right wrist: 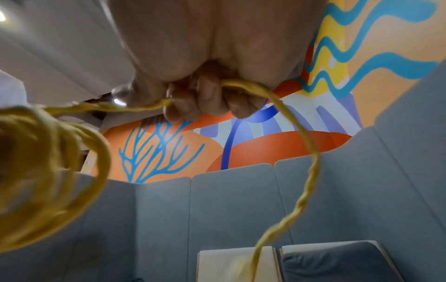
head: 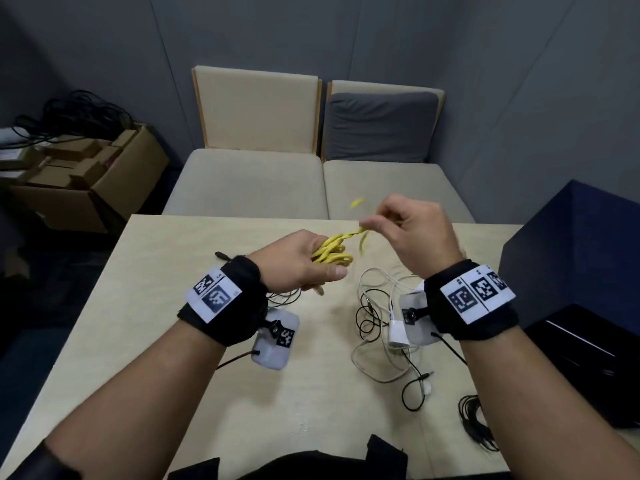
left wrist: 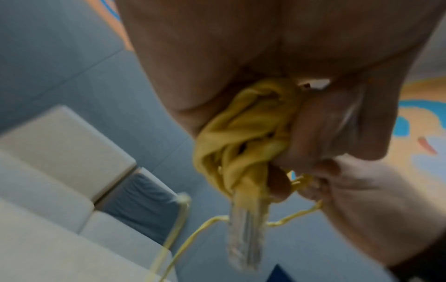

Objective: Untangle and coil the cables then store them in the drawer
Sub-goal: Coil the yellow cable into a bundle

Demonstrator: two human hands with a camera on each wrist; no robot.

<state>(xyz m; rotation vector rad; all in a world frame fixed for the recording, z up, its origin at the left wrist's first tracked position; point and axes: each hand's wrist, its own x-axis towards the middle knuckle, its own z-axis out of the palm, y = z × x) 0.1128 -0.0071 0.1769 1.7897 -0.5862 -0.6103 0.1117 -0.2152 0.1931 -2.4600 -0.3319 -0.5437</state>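
Observation:
My left hand (head: 304, 263) grips a bundle of coiled yellow cable (head: 332, 252) above the light wooden table (head: 173, 306). In the left wrist view the yellow cable (left wrist: 241, 133) fills the fist, with a clear plug end sticking out below. My right hand (head: 405, 226) holds the free twisted strand of the same cable just right of the bundle. In the right wrist view the yellow cable (right wrist: 289, 118) passes through the curled fingers (right wrist: 210, 99) and its tail hangs down, blurred. A tangle of white and black cables (head: 384, 327) lies on the table under the right wrist.
A dark blue drawer cabinet (head: 581, 271) stands at the right, its open drawer (head: 571, 348) beside the table. A coiled black cable (head: 476, 422) lies at the right front edge. Two beige seats (head: 249, 181) face the far edge. A cardboard box (head: 90, 174) sits left.

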